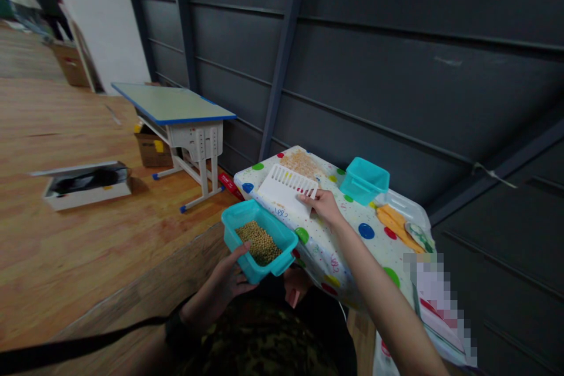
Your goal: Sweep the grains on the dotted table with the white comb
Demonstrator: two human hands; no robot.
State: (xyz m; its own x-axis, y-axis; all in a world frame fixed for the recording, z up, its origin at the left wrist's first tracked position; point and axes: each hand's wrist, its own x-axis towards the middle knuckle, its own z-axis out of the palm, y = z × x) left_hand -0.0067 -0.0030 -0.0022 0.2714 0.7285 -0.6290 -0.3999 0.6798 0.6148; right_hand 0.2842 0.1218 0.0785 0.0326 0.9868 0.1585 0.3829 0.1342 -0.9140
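My left hand [228,277] is closed on a turquoise plastic box [253,273], its thumb over the near rim. Small round tan beans [259,242] cover the bottom of this box, which is held tilted beside the table's front edge. My right hand [325,207] grips the right end of a white plastic piece [281,192] with a row of slots along its far side. That slotted piece lies on or just above the tablecloth [341,241]; I cannot tell which. Behind it a spread of pale grains or flakes [300,163] rests on the cloth.
A second turquoise box [365,179] stands at the table's back right, near a clear lid [405,208] and an orange cloth [392,223]. Dark wall panels [374,70] rise behind. Leftward are a school desk [176,103], a white box [88,191] and two people [44,0] far off.
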